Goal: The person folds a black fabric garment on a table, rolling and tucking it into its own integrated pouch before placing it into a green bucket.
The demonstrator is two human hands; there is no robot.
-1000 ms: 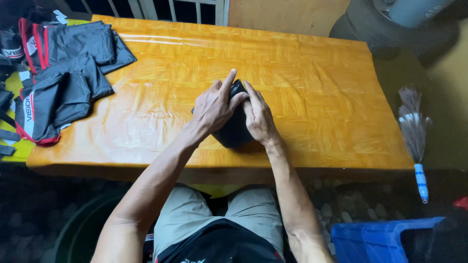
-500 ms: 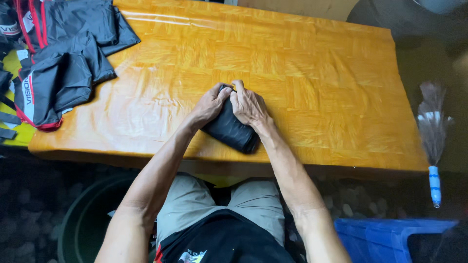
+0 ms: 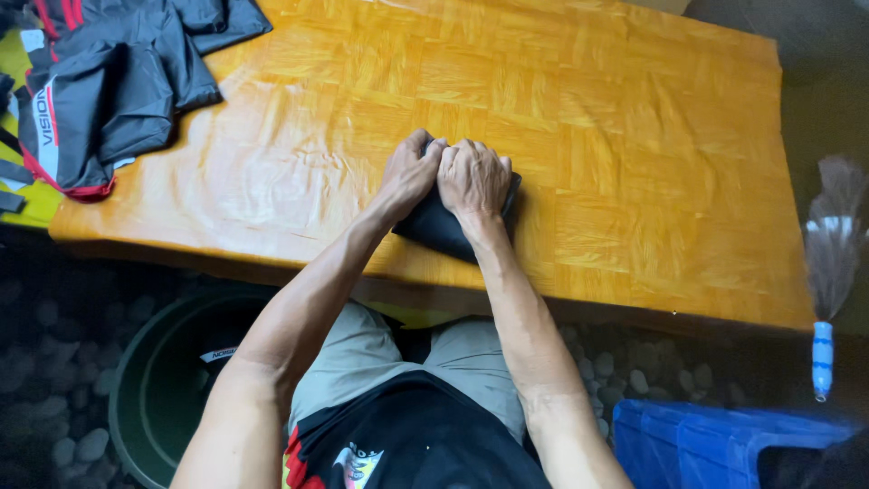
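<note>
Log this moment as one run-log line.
left hand: pressing black folded bundle | right hand: on bundle too | surface: orange wooden table | far left: dark garments

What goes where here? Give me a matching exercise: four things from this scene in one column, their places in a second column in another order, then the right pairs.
Things
1. folded black bundle
2. pile of dark jackets
3. feather duster
4. green tub

Places
A. beyond the table's right end
B. on the table's far left corner
C. under both hands, near the table's front edge
D. on the floor, below the left arm

Pairs: 1-C, 2-B, 3-A, 4-D
</note>
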